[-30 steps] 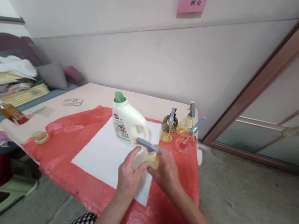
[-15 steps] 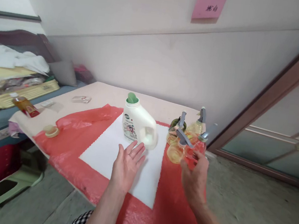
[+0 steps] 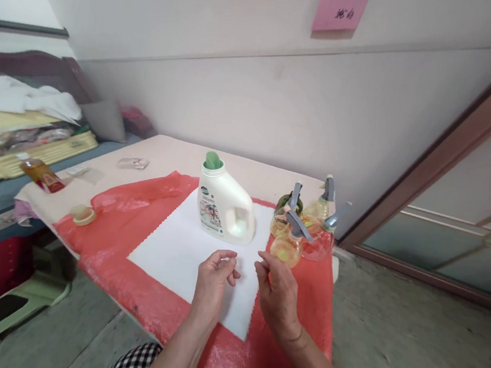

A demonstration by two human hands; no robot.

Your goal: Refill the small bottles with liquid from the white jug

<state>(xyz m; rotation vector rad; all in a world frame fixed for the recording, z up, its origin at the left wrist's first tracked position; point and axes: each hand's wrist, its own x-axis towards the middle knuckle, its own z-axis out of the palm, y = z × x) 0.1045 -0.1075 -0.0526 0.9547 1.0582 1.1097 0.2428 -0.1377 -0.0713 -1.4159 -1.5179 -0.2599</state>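
Observation:
A large white jug-shaped detergent bottle [image 3: 220,205] with a green spout and a printed label stands upright on a white cloth [image 3: 167,240]. In front of it is my left hand [image 3: 213,278], its fingers loosely curled and nothing visible in them. My right hand [image 3: 279,292] hovers by the cloth's right edge, fingers partly stretched and thumb apart, also with nothing visible in it. The two hands face each other without touching. Close beyond my right hand stand several clear flask-like containers [image 3: 286,249] with grey strips at their necks, holding yellow, green and red contents.
Red plastic sheeting [image 3: 136,200] covers the table's near part. A small round tub [image 3: 83,215], a clear box [image 3: 133,163] and a bottle of amber liquid [image 3: 41,174] are on the left. Behind is a wall with a pink note [image 3: 342,8]; a green stool [image 3: 10,310] stands below left.
My right hand has come left, away from the flask-like containers. My left hand has turned from palm up with spread fingers to a loose curl, a little lower.

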